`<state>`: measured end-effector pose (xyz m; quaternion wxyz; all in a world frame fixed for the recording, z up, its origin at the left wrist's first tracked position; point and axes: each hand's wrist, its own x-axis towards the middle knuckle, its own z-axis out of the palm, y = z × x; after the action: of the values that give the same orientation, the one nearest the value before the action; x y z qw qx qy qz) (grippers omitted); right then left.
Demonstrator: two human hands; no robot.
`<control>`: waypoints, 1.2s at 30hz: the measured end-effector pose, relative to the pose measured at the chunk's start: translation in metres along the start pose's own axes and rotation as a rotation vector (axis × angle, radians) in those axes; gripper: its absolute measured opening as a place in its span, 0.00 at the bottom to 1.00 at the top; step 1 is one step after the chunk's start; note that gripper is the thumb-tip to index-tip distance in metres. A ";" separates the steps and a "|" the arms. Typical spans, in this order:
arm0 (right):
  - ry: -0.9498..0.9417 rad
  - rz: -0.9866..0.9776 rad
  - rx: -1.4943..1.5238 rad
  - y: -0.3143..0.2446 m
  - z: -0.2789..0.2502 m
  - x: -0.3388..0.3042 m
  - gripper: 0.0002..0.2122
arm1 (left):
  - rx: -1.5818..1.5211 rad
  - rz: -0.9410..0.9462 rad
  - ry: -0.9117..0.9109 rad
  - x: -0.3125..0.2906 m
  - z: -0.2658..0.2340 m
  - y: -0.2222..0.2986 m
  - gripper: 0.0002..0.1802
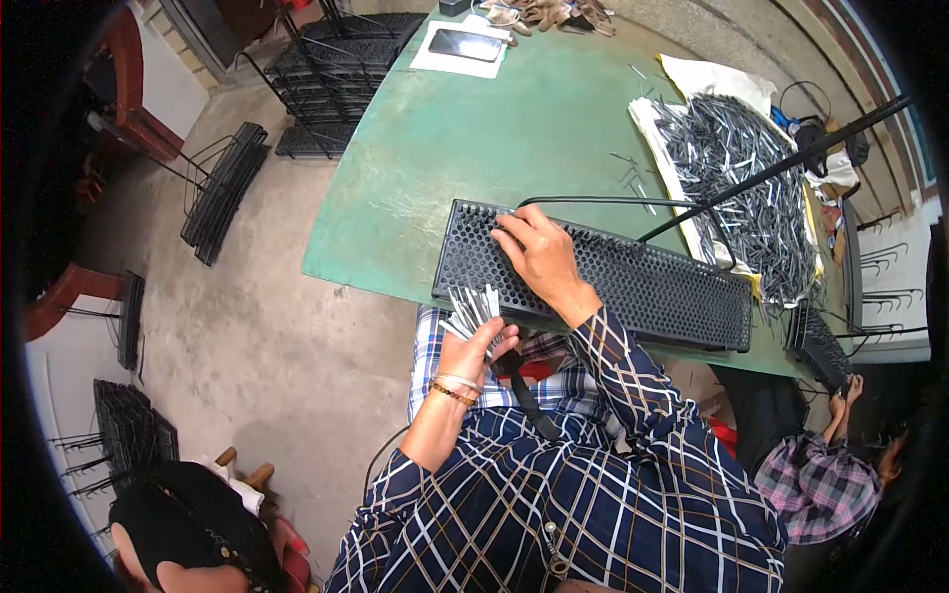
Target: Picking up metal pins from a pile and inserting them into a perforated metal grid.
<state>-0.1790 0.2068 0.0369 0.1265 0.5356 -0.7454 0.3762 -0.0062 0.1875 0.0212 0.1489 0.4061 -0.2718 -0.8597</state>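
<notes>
My left hand [473, 348] is closed round a bundle of thin silvery-grey metal sticks [469, 310], which fan out above the fingers just off the table's front edge. A long black rack [633, 287] full of small round holes lies along that edge. Over its far left part is my right hand [539, 252], fingers bent down and pressed together at the holes; whatever they pinch is hidden. Short dark stubs [479, 211] stand in the rack's far row, left of those fingers. A bent black rod handle [603, 201] rises from the rack toward the right.
Right of the rack, a white sack [643, 119] lies open under a heap of similar sticks [736, 178]. A phone [465, 44] and gloves [563, 14] lie on the green table [425, 128]. Black racks [225, 193] stand on the floor. Two other people [820, 484] sit nearby.
</notes>
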 end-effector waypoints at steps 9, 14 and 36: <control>-0.560 0.652 0.778 -0.019 -0.029 -0.037 0.11 | 0.025 0.046 -0.086 -0.001 0.004 0.005 0.13; -0.576 0.769 0.808 -0.020 -0.035 -0.039 0.11 | 0.021 0.035 -0.064 -0.002 0.006 0.001 0.14; -0.524 0.779 0.870 -0.021 -0.040 -0.039 0.09 | 0.081 0.058 -0.049 -0.001 0.004 -0.002 0.12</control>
<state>-0.1535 0.2589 0.0504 -0.4350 0.3023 -0.6706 0.5193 -0.0083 0.1911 0.0229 0.1503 0.3825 -0.3215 -0.8531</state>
